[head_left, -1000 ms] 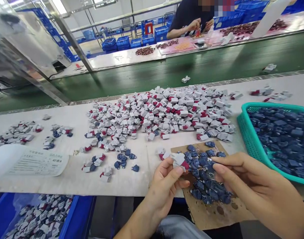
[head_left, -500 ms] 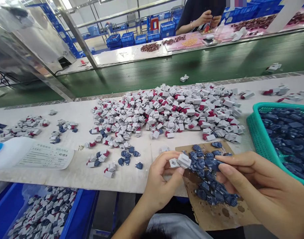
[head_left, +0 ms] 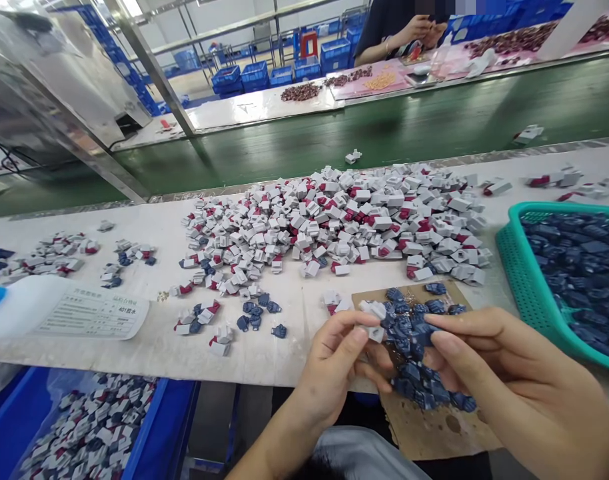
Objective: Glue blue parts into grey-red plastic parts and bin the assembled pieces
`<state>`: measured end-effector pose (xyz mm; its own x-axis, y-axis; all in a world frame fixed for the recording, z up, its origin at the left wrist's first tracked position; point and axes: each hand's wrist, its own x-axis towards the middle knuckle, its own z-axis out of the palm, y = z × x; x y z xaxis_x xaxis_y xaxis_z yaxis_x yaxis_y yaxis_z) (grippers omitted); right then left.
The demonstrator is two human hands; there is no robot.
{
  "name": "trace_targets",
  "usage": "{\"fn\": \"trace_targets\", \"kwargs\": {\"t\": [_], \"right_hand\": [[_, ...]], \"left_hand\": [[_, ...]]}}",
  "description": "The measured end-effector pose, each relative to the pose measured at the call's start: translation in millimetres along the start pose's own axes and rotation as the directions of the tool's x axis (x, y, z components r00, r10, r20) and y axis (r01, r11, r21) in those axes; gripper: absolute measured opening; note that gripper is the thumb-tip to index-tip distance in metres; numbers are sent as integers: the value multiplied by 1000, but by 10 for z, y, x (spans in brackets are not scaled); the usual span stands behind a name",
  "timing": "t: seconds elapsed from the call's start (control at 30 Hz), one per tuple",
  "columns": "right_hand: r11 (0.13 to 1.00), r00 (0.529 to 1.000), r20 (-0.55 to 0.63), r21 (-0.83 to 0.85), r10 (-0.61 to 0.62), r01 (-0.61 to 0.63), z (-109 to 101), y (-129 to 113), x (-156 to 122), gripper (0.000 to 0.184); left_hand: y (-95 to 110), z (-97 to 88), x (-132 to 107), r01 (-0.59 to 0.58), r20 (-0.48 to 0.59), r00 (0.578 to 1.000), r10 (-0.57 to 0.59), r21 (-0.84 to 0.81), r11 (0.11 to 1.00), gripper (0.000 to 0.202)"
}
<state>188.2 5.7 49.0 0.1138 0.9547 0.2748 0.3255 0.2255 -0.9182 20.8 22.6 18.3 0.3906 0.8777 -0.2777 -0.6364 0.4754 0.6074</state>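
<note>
Between the thumb and fingers of my left hand (head_left: 334, 363) is a small light-grey plastic piece (head_left: 375, 320), block-shaped with a hole in one end. My right hand (head_left: 514, 380) pinches a dark-blue plastic piece (head_left: 425, 333) by its right end, a short way from the grey one. Below both hands, a heap of dark-blue pieces (head_left: 419, 387) lies on a stained brown cardboard sheet (head_left: 434, 440). Beyond my hands spreads a large pile of grey pieces with dark-red parts (head_left: 334, 220).
A green basket (head_left: 529, 280) of dark-blue pieces stands at right. A white bottle (head_left: 59, 307) lies at left, above a blue bin (head_left: 154, 427) of mixed pieces. Behind the pile runs a green conveyor belt (head_left: 264, 150) with a few pieces on it. Across it, a person's hands (head_left: 424, 30) work.
My left hand has turned the grey piece and shifted right, closer to the dark-blue one. My right hand has moved slightly left. Pieces on the belt have slid left.
</note>
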Motion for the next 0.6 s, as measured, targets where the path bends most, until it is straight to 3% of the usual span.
{"fn": "trace_targets", "kwargs": {"t": [0.1, 0.23, 0.3, 0.43, 0.6], "right_hand": [[985, 991, 8, -114, -132, 132, 4, 49, -5, 8], [920, 962, 81, -282, -261, 274, -52, 78, 25, 11], [921, 962, 105, -280, -250, 270, -78, 76, 32, 11], [921, 970, 100, -305, -222, 242, -71, 34, 23, 12], [844, 936, 165, -406, -311, 352, -19, -70, 75, 20]], "left_hand": [[-2, 75, 3, -54, -99, 994, 55, 17, 998, 42], [15, 94, 5, -12, -145, 989, 15, 21, 1000, 59], [7, 77, 8, -25, -150, 988, 35, 71, 997, 49], [-27, 62, 21, -181, -156, 962, 226, 260, 949, 32], [-16, 89, 22, -254, -93, 948, 305, 363, 897, 28]]}}
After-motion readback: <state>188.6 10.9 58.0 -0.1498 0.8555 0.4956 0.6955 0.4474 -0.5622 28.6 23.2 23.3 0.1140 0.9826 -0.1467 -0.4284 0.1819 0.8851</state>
